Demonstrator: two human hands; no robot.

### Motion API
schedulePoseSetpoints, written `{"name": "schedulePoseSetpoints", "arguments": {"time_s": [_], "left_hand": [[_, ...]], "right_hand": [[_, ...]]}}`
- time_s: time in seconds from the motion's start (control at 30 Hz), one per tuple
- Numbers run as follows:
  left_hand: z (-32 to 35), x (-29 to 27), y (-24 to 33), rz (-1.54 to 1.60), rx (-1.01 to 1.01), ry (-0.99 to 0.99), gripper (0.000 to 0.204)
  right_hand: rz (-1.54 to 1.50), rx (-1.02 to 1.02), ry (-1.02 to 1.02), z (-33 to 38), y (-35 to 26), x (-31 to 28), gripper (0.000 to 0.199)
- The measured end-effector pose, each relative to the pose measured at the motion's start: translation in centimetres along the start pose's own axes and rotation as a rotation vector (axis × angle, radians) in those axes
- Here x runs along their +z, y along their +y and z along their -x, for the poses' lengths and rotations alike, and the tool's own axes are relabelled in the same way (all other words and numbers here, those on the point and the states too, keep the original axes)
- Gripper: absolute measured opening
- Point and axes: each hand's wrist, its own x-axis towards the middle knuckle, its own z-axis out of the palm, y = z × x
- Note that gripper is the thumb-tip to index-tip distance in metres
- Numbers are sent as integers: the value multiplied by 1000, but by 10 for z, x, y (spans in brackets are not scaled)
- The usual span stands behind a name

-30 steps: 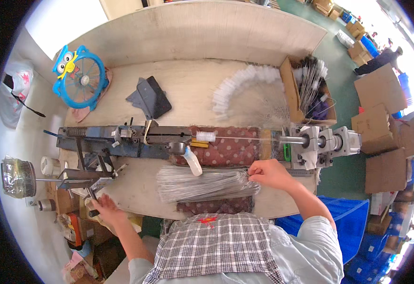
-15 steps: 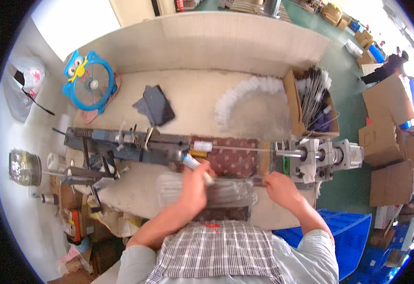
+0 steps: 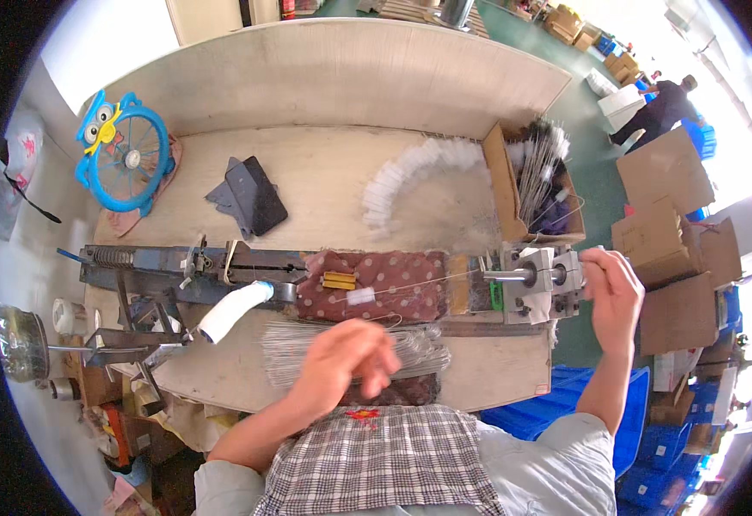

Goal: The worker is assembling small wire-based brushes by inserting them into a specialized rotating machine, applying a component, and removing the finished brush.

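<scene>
My left hand [image 3: 346, 365] hovers over a bundle of thin wires [image 3: 285, 353], its fingers loosely apart and holding nothing. My right hand [image 3: 614, 297] curls round the right end of a metal spindle unit [image 3: 531, 284], and its palm hides that end. A thin wire [image 3: 423, 284] with a small white sleeve [image 3: 360, 296] slants from the spindle across a brown dotted cloth [image 3: 393, 305]. Beside the sleeve lies a yellow block [image 3: 339, 280]. Left of the cloth, a white-wrapped lever handle [image 3: 234, 311] leans toward me from the long metal fixture [image 3: 161, 273].
White tufted pieces [image 3: 384, 185] form an arc near a cardboard box [image 3: 500, 185] of wires. Dark cloths [image 3: 251, 196] and a blue owl-shaped fan [image 3: 126, 159] lie farther left. A blue crate [image 3: 522, 413] stands below right; a person [image 3: 668, 112] is in the background.
My left hand has let go of the lever handle, which has swung left. My right hand has moved right, to the spindle's end. The wire's sleeved end now sits lower on the cloth.
</scene>
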Motion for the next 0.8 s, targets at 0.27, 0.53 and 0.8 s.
{"name": "schedulePoseSetpoints", "arguments": {"time_s": [0.27,0.53,0.8], "left_hand": [[-126,27,-42,-1538,703,195,16],[-180,25,-38,-1927,693,176,18],[-99,14,-45,-1654,910,176,27]], "right_hand": [[-197,-272,-196,-22,-3,94,29],[-73,-268,-218,-31,27,124,14],[-231,-505,-450,-47,-19,134,11]]}}
